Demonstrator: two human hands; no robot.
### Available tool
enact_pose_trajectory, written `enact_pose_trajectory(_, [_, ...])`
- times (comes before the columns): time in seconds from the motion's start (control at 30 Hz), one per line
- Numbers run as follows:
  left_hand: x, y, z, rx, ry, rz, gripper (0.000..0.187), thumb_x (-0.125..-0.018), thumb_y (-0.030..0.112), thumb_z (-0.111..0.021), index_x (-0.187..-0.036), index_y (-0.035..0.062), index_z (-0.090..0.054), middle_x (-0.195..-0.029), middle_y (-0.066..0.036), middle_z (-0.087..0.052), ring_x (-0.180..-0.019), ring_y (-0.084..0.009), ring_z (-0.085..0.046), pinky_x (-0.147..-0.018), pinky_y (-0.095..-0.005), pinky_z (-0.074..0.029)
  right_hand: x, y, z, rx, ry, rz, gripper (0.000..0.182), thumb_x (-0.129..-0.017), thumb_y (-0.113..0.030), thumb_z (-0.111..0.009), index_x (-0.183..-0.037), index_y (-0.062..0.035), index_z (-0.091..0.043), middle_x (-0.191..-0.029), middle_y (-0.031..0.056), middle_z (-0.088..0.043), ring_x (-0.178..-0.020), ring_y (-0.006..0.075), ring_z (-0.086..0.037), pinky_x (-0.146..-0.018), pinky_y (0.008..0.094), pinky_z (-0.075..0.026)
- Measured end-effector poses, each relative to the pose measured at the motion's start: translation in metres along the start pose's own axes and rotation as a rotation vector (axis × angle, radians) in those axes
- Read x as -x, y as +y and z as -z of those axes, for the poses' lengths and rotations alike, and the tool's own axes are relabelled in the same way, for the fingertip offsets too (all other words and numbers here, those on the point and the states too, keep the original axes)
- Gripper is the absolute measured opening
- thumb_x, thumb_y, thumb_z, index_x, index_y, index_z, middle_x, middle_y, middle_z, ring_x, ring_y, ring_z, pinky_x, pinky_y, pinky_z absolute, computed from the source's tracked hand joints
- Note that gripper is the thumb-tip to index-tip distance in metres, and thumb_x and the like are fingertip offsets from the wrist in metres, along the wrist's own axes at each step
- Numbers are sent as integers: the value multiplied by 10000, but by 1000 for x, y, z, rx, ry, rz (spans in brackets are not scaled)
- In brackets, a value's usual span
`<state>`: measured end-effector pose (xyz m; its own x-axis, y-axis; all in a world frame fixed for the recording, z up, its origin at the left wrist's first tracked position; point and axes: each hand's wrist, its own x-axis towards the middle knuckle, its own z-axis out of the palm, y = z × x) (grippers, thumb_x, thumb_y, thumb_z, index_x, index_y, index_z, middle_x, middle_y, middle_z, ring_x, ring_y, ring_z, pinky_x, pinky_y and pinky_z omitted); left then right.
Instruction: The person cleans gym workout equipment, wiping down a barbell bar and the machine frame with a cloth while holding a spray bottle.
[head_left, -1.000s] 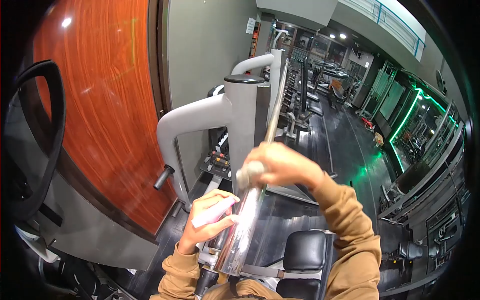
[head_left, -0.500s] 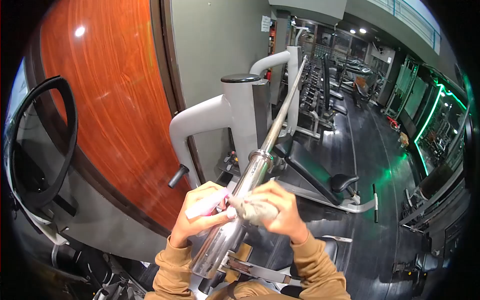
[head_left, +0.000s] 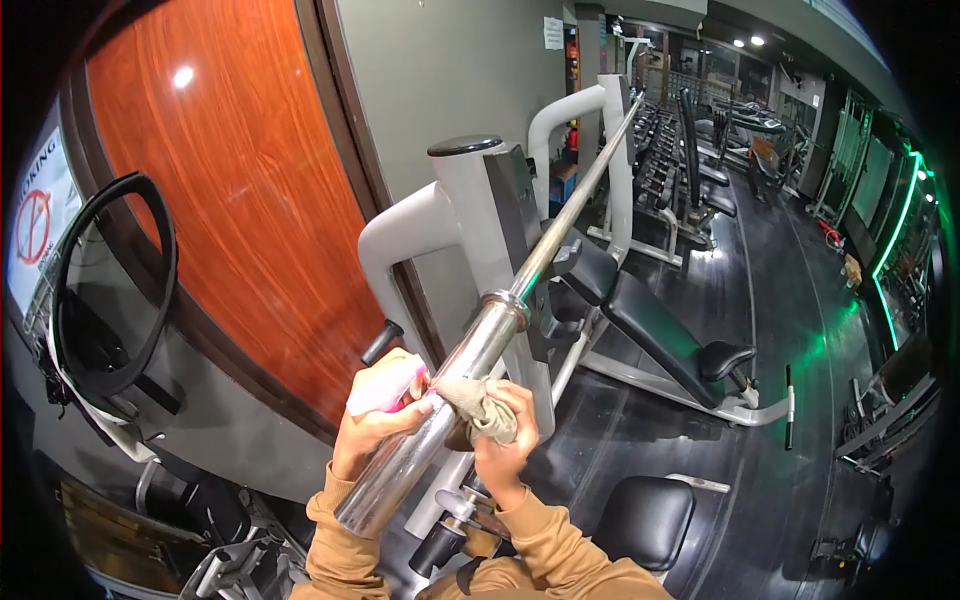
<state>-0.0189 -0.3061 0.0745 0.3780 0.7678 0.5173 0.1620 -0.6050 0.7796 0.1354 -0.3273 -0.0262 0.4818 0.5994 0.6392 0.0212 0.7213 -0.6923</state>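
Note:
A shiny metal barbell [head_left: 385, 482] slants away from me, its thick end sleeve close to my body. My left hand [head_left: 362, 440] is at the near side of this sleeve, closed around a pink-and-white spray bottle [head_left: 388, 388] whose lower part is hidden by the fingers. My right hand [head_left: 510, 435] grips a bunched beige cloth [head_left: 478, 405] pressed against the right side of the sleeve. Just beyond both hands is the sleeve's collar [head_left: 506, 308].
Grey rack uprights [head_left: 480, 210] support the bar. A black padded bench [head_left: 655, 335] stands to the right of it, with a black seat [head_left: 645, 520] nearer me. An orange wood door [head_left: 230, 200] is on the left. Dumbbell racks [head_left: 655, 150] line the back.
The cloth and my right hand have shifted to the right side of the sleeve and slightly lower. My left hand stays by the bar with the spray bottle. The view has turned slightly left.

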Motion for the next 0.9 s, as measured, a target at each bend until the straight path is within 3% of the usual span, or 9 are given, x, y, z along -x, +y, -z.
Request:
enact_pose_trajectory(0.13, [5, 12, -10, 99, 87, 168, 304, -765, 184, -758, -791, -13, -528, -810, -97, -531, -746, -215, -496, -690, -316, -409, -20, 31, -13, -82, 250, -193, 264, -845, 57, -618, -1104, 8, -604, -1034, 78, -633, -1013, 202, -626, -970, 322, -459])
enact_pose_trajectory(0.2, [5, 11, -10, 102, 104, 184, 313, -761, 192, -749, -793, -20, -521, -820, -95, -522, -756, -216, -488, -699, -320, -406, -36, 43, -15, -200, 286, -406, 196, -995, -119, -656, -1153, -17, -598, -1022, 0, -620, -969, 100, -577, -912, 278, -458])
enact_pose_trajectory(0.33, [5, 6, -7, 74, 87, 140, 325, -754, 207, -750, -804, -25, -528, -822, -100, -521, -773, -219, -491, -711, -327, -411, -11, 16, -20, -488, 368, -814, 154, -1006, -132, -649, -1149, -81, -627, -974, -40, -621, -793, 21, -550, -653, 192, -429])
enact_pose_trajectory(0.37, [4, 10, -8, 64, 86, 145, 327, -750, 209, -752, -806, -25, -530, -823, -103, -522, -779, -222, -493, -718, -330, -413, 3, 6, -25, -493, 367, -714, 158, -1012, -141, -644, -1163, -97, -631, -957, -58, -612, -726, -17, -511, -557, 169, -368])
enact_pose_trajectory(0.4, [3, 11, -8, 56, 84, 151, 330, -746, 211, -755, -808, -25, -533, -824, -106, -523, -784, -225, -494, -725, -334, -416, 15, -5, -26, -573, 350, -754, 208, -1014, -110, -630, -1219, -78, -616, -1040, -33, -633, -844, 20, -578, -679, 194, -461])
enact_pose_trajectory(0.53, [5, -1, -1, 33, 50, 120, 348, -731, 232, -774, -820, -26, -558, -826, -111, -562, -791, -227, -517, -723, -335, -432, 13, 17, -25, -730, 336, -839, 322, -1028, -86, -584, -1345, -45, -549, -1306, 28, -614, -1163, 129, -589, -1019, 300, -457])
enact_pose_trajectory(0.7, [-8, 2, 12, -100, -51, 54, 274, -760, 169, -784, -824, -21, -598, -798, -94, -588, -750, -185, -540, -686, -330, -435, -24, 39, -14, -827, 283, -995, 332, -1042, -217, -580, -1338, -68, -555, -1150, 0, -672, -968, 111, -657, -823, 252, -530])
enact_pose_trajectory(0.8, [-21, 5, 19, -16, -85, 222, 183, -881, 113, -756, -947, -35, -672, -737, -54, -576, -563, -115, -537, -526, -271, -416, -16, 22, -6, -744, 272, -1053, 282, -1029, -175, -601, -1291, -75, -586, -1106, -10, -673, -913, 82, -657, -759, 230, -532])
enact_pose_trajectory(0.9, [-47, -6, 26, 48, -116, 145, 157, -922, 81, -707, -1012, -47, -690, -715, -34, -575, -464, -86, -523, -434, -263, -419, -8, 7, 15, -721, 52, -914, 278, -979, -69, -653, -1254, -63, -610, -1063, 13, -687, -912, 101, -667, -779, 254, -542])
